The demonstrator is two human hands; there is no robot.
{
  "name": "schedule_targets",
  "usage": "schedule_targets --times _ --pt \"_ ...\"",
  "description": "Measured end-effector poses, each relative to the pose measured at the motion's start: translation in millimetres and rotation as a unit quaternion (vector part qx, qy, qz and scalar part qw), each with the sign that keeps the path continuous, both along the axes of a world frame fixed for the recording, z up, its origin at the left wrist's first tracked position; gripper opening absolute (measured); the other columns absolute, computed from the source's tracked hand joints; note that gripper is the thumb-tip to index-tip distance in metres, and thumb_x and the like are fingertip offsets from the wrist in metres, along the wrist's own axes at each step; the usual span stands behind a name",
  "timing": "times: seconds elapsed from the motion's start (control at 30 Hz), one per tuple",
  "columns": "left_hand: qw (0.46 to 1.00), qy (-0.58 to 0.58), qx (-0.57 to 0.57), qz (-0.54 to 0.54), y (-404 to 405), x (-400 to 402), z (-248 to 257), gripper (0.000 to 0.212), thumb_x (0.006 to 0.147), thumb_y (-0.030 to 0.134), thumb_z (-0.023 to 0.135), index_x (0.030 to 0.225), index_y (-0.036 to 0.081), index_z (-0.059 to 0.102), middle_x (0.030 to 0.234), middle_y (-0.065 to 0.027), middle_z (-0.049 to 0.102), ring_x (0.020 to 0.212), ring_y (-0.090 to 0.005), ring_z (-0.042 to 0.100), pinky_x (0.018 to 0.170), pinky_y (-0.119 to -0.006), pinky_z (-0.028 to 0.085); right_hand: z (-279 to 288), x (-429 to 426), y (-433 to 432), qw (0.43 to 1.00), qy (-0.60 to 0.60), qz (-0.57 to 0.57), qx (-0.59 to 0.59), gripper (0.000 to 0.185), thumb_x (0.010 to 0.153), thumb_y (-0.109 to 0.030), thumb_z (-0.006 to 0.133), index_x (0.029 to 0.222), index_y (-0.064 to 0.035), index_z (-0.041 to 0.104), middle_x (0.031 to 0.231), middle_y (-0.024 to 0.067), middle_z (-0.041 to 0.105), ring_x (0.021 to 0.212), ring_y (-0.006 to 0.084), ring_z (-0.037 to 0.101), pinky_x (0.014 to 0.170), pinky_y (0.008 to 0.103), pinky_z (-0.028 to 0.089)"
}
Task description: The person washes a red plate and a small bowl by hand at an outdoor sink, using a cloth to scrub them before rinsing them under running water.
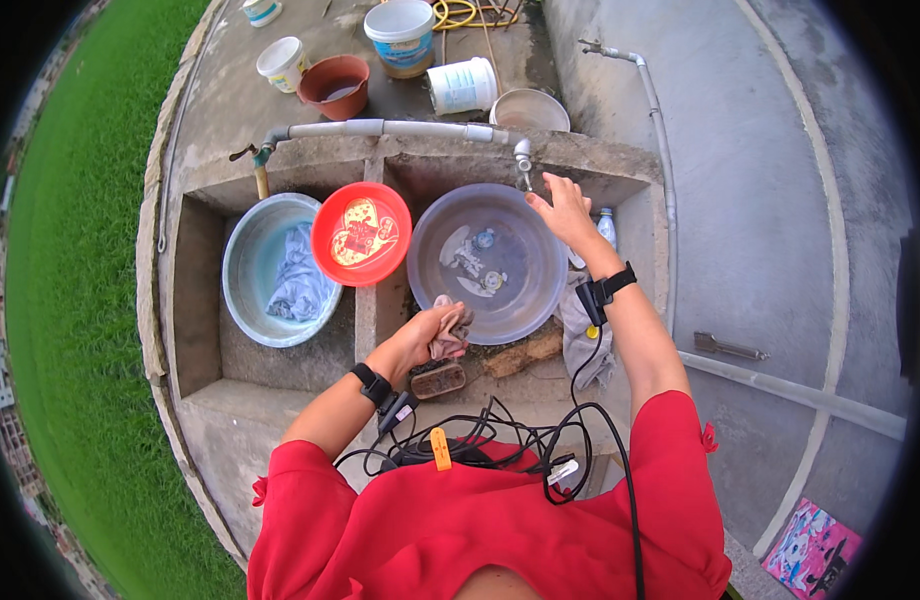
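My left hand (422, 330) grips a crumpled brownish-pink cloth (451, 330) at the near rim of a large translucent grey plastic basin (531, 300). Printed figures show on the basin's floor. Beyond its far right rim, my right hand (565, 206) is raised beside the metal tap (524, 166), thumb and fingers apart, holding nothing. Whether it touches the tap I cannot tell. On the left, a pale blue basin (242, 300) holds bluish water and a light blue wet cloth (302, 281). A red plastic basin (325, 259) with a yellow pattern overlaps that basin's right rim.
The concrete double sink (364, 330) has a dividing wall. A scrub brush (437, 381), a rough brown block (524, 356), a grey rag (586, 341) and a bottle (607, 225) lie around the large basin. A pipe (422, 129) spans the back; black cables (497, 427) hang before me.
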State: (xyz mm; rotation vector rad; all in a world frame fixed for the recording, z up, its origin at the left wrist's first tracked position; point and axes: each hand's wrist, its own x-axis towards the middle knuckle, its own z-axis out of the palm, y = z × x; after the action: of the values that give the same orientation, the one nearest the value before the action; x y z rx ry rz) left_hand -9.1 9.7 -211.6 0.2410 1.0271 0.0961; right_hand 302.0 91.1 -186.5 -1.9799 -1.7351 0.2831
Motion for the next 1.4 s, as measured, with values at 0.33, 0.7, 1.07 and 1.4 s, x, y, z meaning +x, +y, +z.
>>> schedule_targets --times 0.33,0.7,1.07,1.4 --pt "1.0 0.008 -0.021 0.016 2.8 -3.3 -5.3 0.029 0.094 0.041 0.064 0.104 0.014 0.058 0.091 -0.0039 0.064 0.074 -0.0223 0.068 0.066 -0.039 0.061 -1.8 1.2 34.7 0.987 -0.145 0.048 -0.055 0.024 0.088 -0.022 0.067 0.103 -0.0046 0.061 0.105 0.0134 0.063 0.104 0.0322 0.057 0.084 0.0504 0.039" --pt "0.998 -0.05 0.007 -0.022 16.0 22.0 -16.2 0.026 0.097 0.039 0.058 0.095 0.013 0.06 0.082 -0.0051 0.064 0.069 -0.0207 0.067 0.065 -0.039 0.06 0.6 27.5 43.5 0.96 -0.24 0.122 0.071 0.021 0.085 -0.008 0.054 0.1 -0.0106 0.069 0.094 0.0043 0.066 0.096 0.0241 0.059 0.081 0.0421 0.042" --pt "0.997 0.022 0.072 0.012 65.4 78.5 10.0 0.046 0.097 0.044 0.051 0.129 0.01 0.054 0.132 -0.0156 0.054 0.123 -0.0326 0.049 0.099 -0.058 0.04 -14.8 -15.9 -43.8 0.995 0.035 0.078 0.047 0.031 0.092 -0.008 0.058 0.122 -0.0012 0.059 0.11 0.0173 0.057 0.093 0.0361 0.063 0.078 0.0407 0.052" --pt "0.993 0.028 0.117 0.017 98.8 69.9 3.8 0.041 0.098 0.026 0.054 0.126 -0.003 0.051 0.134 -0.0216 0.047 0.122 -0.0363 0.052 0.1 -0.052 0.047 -88.5 -11.8 -5.0 0.695 0.692 -0.168 -0.095 0.05 0.102 -0.041 0.053 0.124 0.0041 0.057 0.115 0.0172 0.065 0.103 0.0249 0.065 0.086 0.0339 0.053"
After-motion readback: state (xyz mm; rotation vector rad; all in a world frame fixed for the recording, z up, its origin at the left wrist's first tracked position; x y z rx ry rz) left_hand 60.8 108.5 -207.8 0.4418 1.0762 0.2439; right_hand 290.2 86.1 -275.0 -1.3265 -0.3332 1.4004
